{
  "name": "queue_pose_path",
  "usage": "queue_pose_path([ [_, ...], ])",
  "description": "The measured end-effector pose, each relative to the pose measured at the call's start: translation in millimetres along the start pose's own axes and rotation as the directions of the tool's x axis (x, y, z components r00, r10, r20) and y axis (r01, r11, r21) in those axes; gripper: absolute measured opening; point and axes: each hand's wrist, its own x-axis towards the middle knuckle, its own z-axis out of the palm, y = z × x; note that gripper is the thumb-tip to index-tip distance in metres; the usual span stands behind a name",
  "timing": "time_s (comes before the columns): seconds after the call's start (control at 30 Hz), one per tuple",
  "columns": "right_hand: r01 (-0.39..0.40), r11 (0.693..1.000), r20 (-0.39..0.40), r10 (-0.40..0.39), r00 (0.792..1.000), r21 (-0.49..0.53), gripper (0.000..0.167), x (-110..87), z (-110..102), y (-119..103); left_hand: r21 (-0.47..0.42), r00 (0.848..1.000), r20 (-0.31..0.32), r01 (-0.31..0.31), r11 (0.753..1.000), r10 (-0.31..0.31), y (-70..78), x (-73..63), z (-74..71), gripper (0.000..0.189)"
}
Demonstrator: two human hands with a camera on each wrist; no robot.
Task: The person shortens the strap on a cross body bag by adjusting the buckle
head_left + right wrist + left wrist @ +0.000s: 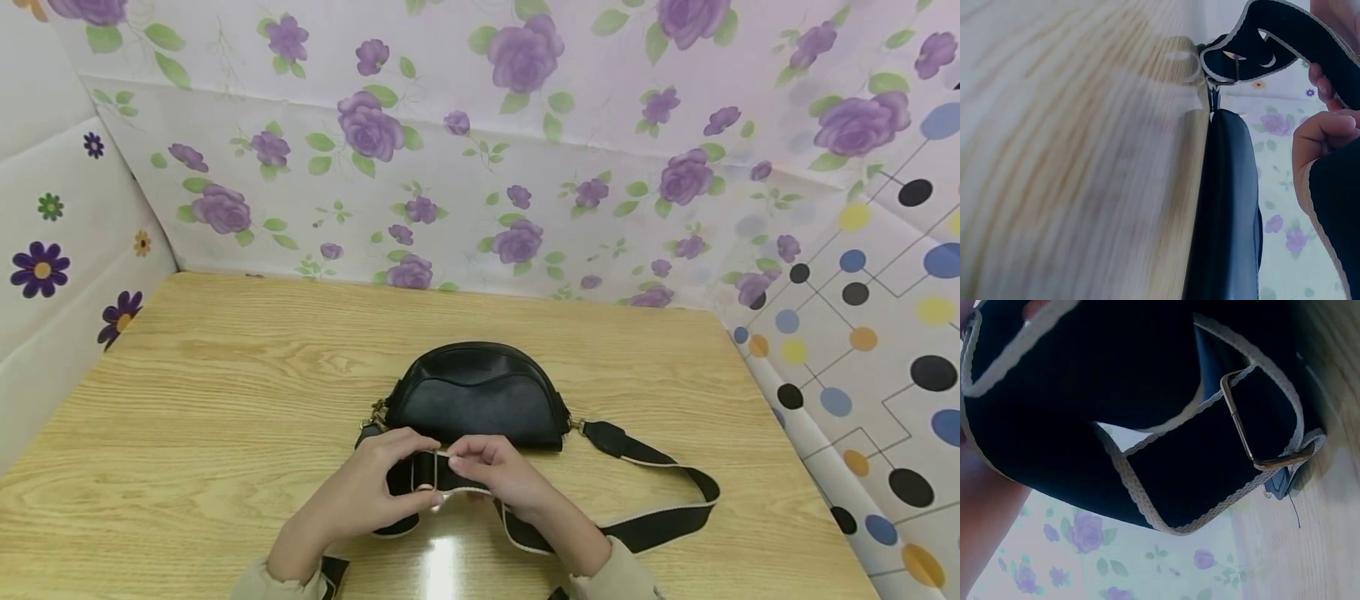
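Observation:
A black half-moon shoulder bag point(480, 408) stands on the table, a gold clasp at each end. Its black strap point(660, 525) has cream edging and loops out to the right and back under the right forearm. In front of the bag, my left hand point(367, 483) holds the strap, fingers and thumb on either side of the gold slider buckle point(424, 487). Just right of the buckle, my right hand point(502, 475) pinches the strap between thumb and fingers. The left wrist view shows the looped strap point(1179, 450) passing through the rectangular buckle point(1239, 425).
The wood-grain table point(247, 367) extends around the bag. Behind it hangs a purple-flowered cloth point(450, 192), with a dotted cloth point(862, 375) on the right and a daisy-print one point(67, 208) on the left.

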Motion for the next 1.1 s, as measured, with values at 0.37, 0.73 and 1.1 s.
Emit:
queue_pose_path([
  [0.37, -0.001, 0.998, 0.048, -0.002, 0.999, 0.068, 0.012, -1.0, 5.6, -1.9, -0.050, 1.000, 0.008, -0.002, 0.999, 0.002, 1.7, 4.2, 8.2, 0.041],
  [0.73, 0.104, 0.985, 0.044, -0.111, 0.993, 0.136, 0.022, -1.1, 4.4, -2.9, -0.048, 0.999, -0.013, 0.045, 0.998, -0.046, -0.4, 2.0, 7.2, 0.046],
  [1.1, 0.048, 0.987, -0.036, -0.043, 0.998, 0.156, 0.008, 0.2, 1.0, -4.1, -0.072, 0.998, -0.060, -0.010, 0.997, 0.006, -5.4, 0.7, 5.4, 0.036],
])
